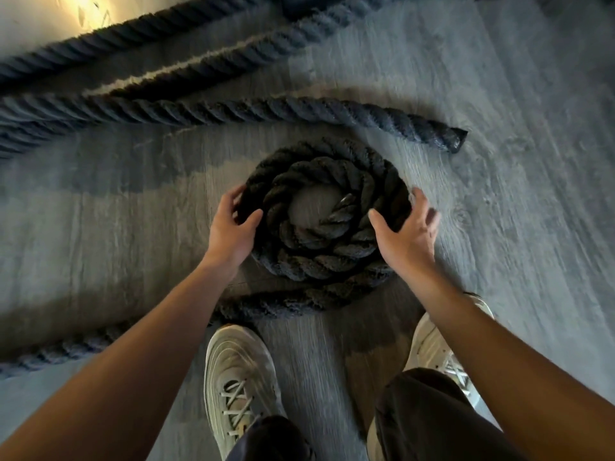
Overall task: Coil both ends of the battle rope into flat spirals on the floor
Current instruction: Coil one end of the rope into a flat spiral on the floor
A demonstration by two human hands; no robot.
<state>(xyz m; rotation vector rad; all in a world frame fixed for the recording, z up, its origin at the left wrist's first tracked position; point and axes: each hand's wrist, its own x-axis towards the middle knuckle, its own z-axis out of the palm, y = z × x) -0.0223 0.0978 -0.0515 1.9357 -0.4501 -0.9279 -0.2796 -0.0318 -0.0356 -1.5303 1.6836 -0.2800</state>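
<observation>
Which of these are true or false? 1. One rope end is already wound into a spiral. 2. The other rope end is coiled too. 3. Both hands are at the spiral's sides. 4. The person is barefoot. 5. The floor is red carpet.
1. True: the spiral lies flat on the floor.
2. False: the other end lies uncoiled beyond the spiral.
3. True: the left hand is at its left edge, the right hand at its right, fingers spread.
4. False: pale laced shoes are on both feet.
5. False: it looks like grey wood-grain planks.
</observation>
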